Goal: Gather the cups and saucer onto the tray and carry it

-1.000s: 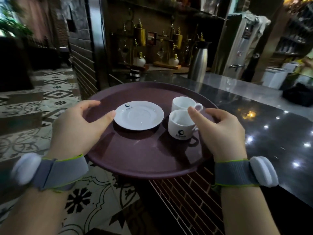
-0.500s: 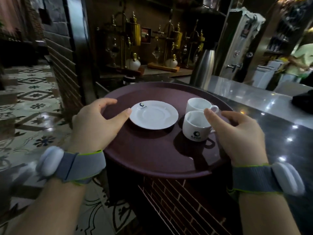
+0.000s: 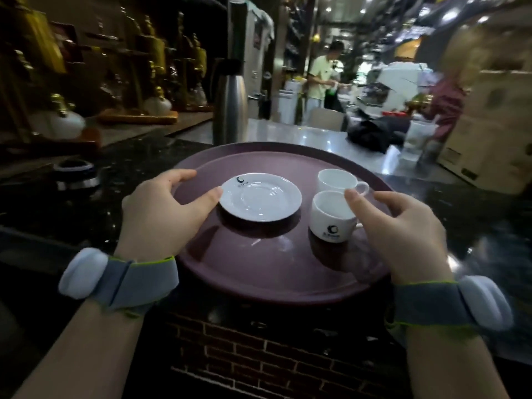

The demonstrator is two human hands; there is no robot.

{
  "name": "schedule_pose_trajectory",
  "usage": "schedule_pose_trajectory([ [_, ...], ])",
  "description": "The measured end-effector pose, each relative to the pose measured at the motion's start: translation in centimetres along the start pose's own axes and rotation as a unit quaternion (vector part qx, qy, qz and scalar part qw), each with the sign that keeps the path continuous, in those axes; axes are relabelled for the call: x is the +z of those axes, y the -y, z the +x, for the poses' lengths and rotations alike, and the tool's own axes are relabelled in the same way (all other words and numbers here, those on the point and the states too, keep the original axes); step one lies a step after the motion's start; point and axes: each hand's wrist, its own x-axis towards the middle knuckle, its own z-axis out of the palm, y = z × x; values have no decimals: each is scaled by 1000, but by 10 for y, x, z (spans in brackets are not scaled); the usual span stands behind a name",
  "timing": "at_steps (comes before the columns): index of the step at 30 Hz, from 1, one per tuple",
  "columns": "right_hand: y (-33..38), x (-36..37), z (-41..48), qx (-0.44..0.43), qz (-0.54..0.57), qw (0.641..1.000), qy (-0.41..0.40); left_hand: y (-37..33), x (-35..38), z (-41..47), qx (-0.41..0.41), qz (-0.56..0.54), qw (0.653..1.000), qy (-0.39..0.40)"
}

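Fingers of the left hand [image 3: 161, 214] curl over the left rim of the round purple tray [image 3: 259, 272], thumb lying on its upper face with the tip just beside the saucer [image 3: 260, 196]; fingers of the right hand [image 3: 403, 226] are clamped on the opposite rim, thumb reaching in over the nearer cup [image 3: 332, 216]. Whether that thumb touches the cup's lip cannot be told. All three pieces of crockery sit on the tray: saucer left of centre, the two cups right of centre, the farther cup [image 3: 336, 180] just behind the nearer, very close or touching.

The tray lies between the hands, level, each hand equally near its own side, so the grip axis runs left to right across the disc (a round tray has no long axis of its own). The farther cup's handle points right, toward the right hand; the nearer cup's handle is hidden behind that hand. The load sits nearer the right hand. Gathering appears complete; the carry turns on holding both rims level above the dark counter [image 3: 489, 226].
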Motion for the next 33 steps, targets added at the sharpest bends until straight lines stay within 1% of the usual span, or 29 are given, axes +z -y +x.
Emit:
schedule_pose_trajectory([
  [2,-1,0,-6,23,-14,999,-24,1,5,9,11,-2,999,38],
  [5,-5,-4,-11,43,-35,997,-48,0,16,15,24,-3,997,71],
  [9,-10,-6,-11,59,-47,995,-64,0,26,17,40,-9,996,84],
  [13,-15,-6,-7,61,-49,995,-61,-1,35,19,40,-7,995,87],
  [20,-23,-7,0,66,-54,996,-27,-3,42,21,45,3,996,80],
  [25,-22,-4,2,87,-58,994,-16,0,44,23,51,15,995,90],
  [28,-23,-2,1,105,-56,993,-14,7,49,29,48,41,992,106],
  [33,-23,-1,3,136,-90,987,7,15,58,35,29,150,978,142],
])
